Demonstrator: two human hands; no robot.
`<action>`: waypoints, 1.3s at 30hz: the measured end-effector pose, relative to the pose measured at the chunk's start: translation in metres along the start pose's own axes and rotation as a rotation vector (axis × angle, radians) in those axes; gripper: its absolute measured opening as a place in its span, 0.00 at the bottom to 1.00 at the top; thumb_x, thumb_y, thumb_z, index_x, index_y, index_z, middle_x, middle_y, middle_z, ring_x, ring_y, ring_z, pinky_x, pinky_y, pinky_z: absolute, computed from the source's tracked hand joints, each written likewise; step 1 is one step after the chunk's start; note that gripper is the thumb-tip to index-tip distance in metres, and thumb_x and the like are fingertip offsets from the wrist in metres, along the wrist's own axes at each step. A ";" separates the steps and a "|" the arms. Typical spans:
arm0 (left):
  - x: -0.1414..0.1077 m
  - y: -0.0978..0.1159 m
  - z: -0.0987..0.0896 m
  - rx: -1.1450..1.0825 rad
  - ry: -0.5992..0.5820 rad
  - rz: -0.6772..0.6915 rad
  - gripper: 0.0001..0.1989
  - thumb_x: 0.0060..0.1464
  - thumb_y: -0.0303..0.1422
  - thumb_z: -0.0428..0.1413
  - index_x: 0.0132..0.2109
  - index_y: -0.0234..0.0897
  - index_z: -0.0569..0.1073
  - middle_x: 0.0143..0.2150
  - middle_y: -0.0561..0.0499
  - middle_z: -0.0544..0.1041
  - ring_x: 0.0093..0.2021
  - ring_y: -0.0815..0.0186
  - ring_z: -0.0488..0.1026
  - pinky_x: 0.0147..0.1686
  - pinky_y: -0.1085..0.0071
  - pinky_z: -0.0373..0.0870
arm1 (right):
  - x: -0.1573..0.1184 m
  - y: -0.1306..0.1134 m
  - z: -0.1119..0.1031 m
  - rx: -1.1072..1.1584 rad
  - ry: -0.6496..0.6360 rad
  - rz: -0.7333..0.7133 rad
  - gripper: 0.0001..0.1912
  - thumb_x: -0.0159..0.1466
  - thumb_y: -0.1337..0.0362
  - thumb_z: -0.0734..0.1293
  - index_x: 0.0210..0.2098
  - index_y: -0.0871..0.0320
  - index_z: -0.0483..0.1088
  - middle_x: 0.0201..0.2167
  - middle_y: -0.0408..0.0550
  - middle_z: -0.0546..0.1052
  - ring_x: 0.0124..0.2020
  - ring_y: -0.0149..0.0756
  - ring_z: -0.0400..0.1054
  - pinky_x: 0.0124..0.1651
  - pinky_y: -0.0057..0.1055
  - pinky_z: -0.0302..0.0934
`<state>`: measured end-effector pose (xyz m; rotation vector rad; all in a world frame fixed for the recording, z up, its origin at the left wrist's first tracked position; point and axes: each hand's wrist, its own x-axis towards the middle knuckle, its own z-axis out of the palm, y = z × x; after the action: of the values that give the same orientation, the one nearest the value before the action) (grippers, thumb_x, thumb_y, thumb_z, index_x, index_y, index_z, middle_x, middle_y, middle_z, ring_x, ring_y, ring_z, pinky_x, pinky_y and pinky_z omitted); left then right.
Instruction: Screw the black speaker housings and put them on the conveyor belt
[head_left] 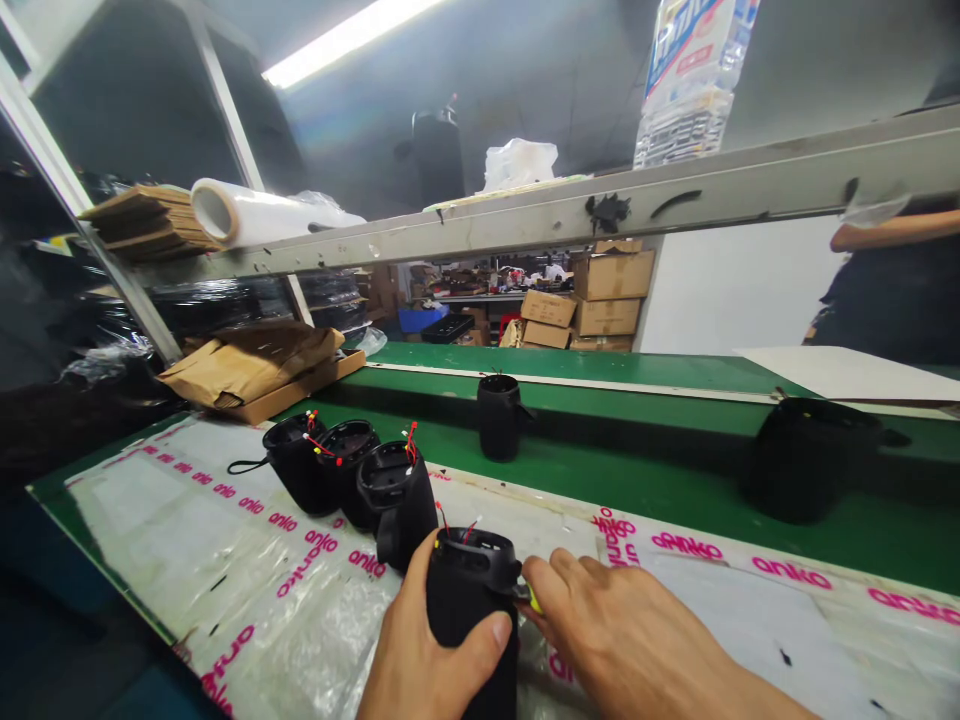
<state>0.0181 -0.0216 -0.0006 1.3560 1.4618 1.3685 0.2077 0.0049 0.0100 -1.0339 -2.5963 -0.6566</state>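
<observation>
My left hand (439,655) is wrapped round a black fabric-covered cylinder (472,590), which looks like a speaker body, upright with its open top facing up and thin red wires sticking out. Pinched in my right hand (607,625) is a small tool with a yellow part (533,598); its dark tip meets the cylinder's right side just below the rim. Most of the tool is hidden by my fingers. Just beyond my left hand stand three similar black cylinders, the nearest cylinder (397,500) touching the row behind it. Red wires with small connectors poke from their tops.
Plastic sheeting (255,560) printed in pink covers the work surface. Behind it, a green belt (615,440) carries a black cylinder (499,420) and a blurred one (802,460) at right. A cardboard tray (300,385) lies left. Overhead runs a metal shelf (480,225); another person's arm (892,232) shows right.
</observation>
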 end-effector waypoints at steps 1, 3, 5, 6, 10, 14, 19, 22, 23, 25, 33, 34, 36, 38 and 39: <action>0.000 -0.002 0.001 0.004 0.024 0.005 0.35 0.41 0.40 0.66 0.58 0.39 0.71 0.53 0.43 0.78 0.56 0.45 0.72 0.59 0.51 0.65 | 0.000 0.000 -0.001 -0.007 -0.024 -0.012 0.16 0.54 0.74 0.63 0.39 0.54 0.55 0.25 0.42 0.70 0.17 0.40 0.66 0.21 0.39 0.31; -0.001 -0.006 0.002 -0.012 0.052 0.012 0.36 0.39 0.39 0.67 0.57 0.39 0.71 0.53 0.42 0.78 0.57 0.44 0.72 0.59 0.51 0.66 | 0.000 0.002 -0.004 -0.015 -0.072 -0.044 0.17 0.51 0.73 0.63 0.38 0.53 0.56 0.25 0.42 0.70 0.17 0.39 0.65 0.20 0.39 0.31; -0.001 -0.007 0.004 -0.018 0.055 0.009 0.36 0.38 0.38 0.67 0.57 0.38 0.72 0.52 0.42 0.78 0.57 0.44 0.72 0.58 0.51 0.66 | 0.001 0.004 -0.006 -0.016 -0.096 -0.063 0.16 0.52 0.73 0.65 0.37 0.53 0.58 0.25 0.43 0.70 0.17 0.38 0.65 0.20 0.40 0.31; -0.001 -0.005 0.005 0.001 0.055 0.003 0.36 0.38 0.38 0.67 0.57 0.39 0.71 0.52 0.42 0.78 0.57 0.44 0.71 0.58 0.51 0.66 | 0.002 0.005 -0.006 -0.011 -0.099 -0.062 0.15 0.53 0.72 0.65 0.37 0.54 0.59 0.25 0.43 0.70 0.17 0.38 0.65 0.19 0.40 0.32; 0.001 0.005 0.004 0.049 -0.021 -0.009 0.34 0.42 0.41 0.66 0.57 0.39 0.70 0.53 0.43 0.78 0.57 0.46 0.71 0.60 0.52 0.63 | 0.003 0.008 -0.005 0.118 -0.082 -0.047 0.11 0.58 0.72 0.67 0.37 0.55 0.62 0.25 0.43 0.72 0.19 0.38 0.66 0.17 0.37 0.39; 0.000 0.008 -0.004 -0.253 -0.284 -0.123 0.32 0.46 0.49 0.62 0.56 0.38 0.70 0.50 0.42 0.79 0.51 0.47 0.76 0.50 0.57 0.71 | -0.002 0.010 -0.003 0.648 0.109 0.122 0.05 0.72 0.64 0.57 0.42 0.54 0.64 0.31 0.41 0.77 0.27 0.35 0.72 0.28 0.31 0.59; -0.002 0.001 -0.008 -0.278 -0.227 -0.192 0.37 0.46 0.51 0.63 0.59 0.39 0.65 0.53 0.41 0.78 0.51 0.47 0.76 0.50 0.57 0.71 | -0.009 0.011 0.001 0.866 0.080 0.453 0.17 0.73 0.51 0.54 0.52 0.51 0.66 0.36 0.47 0.79 0.35 0.41 0.75 0.38 0.35 0.65; -0.002 0.000 0.001 -0.135 -0.066 -0.115 0.40 0.44 0.49 0.63 0.61 0.38 0.63 0.55 0.41 0.76 0.56 0.47 0.73 0.58 0.55 0.65 | -0.009 0.008 0.003 0.933 -0.053 0.504 0.27 0.69 0.45 0.57 0.61 0.52 0.63 0.38 0.49 0.80 0.39 0.46 0.75 0.41 0.39 0.66; -0.003 -0.001 0.006 -0.060 -0.008 -0.093 0.42 0.44 0.48 0.64 0.63 0.38 0.61 0.57 0.41 0.75 0.57 0.47 0.71 0.60 0.53 0.63 | -0.008 0.007 0.004 0.967 -0.077 0.522 0.29 0.69 0.44 0.57 0.62 0.53 0.62 0.39 0.50 0.80 0.41 0.47 0.74 0.43 0.40 0.66; -0.006 -0.003 0.014 0.075 0.054 -0.046 0.45 0.45 0.45 0.64 0.67 0.40 0.57 0.62 0.40 0.69 0.62 0.46 0.67 0.62 0.50 0.59 | -0.006 0.007 0.005 1.032 -0.099 0.557 0.31 0.68 0.42 0.58 0.63 0.53 0.62 0.46 0.52 0.78 0.47 0.49 0.72 0.48 0.43 0.65; 0.000 -0.005 0.008 -0.318 -0.297 -0.106 0.40 0.48 0.46 0.63 0.65 0.37 0.61 0.62 0.39 0.70 0.61 0.46 0.68 0.59 0.54 0.64 | -0.009 0.020 0.012 1.138 -0.028 0.504 0.25 0.68 0.44 0.61 0.58 0.50 0.67 0.56 0.50 0.73 0.56 0.48 0.66 0.57 0.45 0.59; 0.003 -0.003 0.006 -0.379 -0.358 -0.103 0.38 0.48 0.46 0.63 0.63 0.37 0.64 0.60 0.40 0.72 0.58 0.45 0.70 0.56 0.55 0.67 | -0.009 0.021 0.013 1.143 -0.019 0.481 0.24 0.69 0.45 0.61 0.58 0.50 0.67 0.56 0.50 0.73 0.56 0.48 0.66 0.58 0.44 0.59; 0.008 0.000 0.005 -0.472 -0.428 -0.116 0.32 0.50 0.45 0.62 0.59 0.38 0.68 0.56 0.41 0.75 0.54 0.47 0.73 0.50 0.58 0.71 | -0.011 0.022 0.015 1.132 -0.026 0.449 0.22 0.70 0.47 0.61 0.58 0.49 0.67 0.56 0.49 0.73 0.56 0.46 0.66 0.57 0.43 0.60; 0.010 0.001 0.006 -0.491 -0.430 -0.146 0.29 0.51 0.44 0.62 0.57 0.38 0.68 0.53 0.42 0.77 0.52 0.49 0.75 0.50 0.59 0.71 | -0.013 0.023 0.016 1.056 -0.020 0.453 0.22 0.70 0.48 0.60 0.59 0.49 0.65 0.56 0.48 0.73 0.56 0.45 0.67 0.56 0.42 0.61; 0.011 0.001 0.006 -0.479 -0.421 -0.159 0.30 0.50 0.44 0.62 0.58 0.39 0.68 0.52 0.43 0.77 0.51 0.49 0.75 0.49 0.59 0.71 | -0.015 0.023 0.015 0.987 0.004 0.460 0.22 0.71 0.49 0.59 0.60 0.49 0.63 0.56 0.49 0.73 0.55 0.44 0.68 0.55 0.42 0.62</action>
<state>0.0220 -0.0098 0.0008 1.1016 0.8711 1.1461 0.2333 0.0190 -0.0021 -1.1424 -2.0738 0.6681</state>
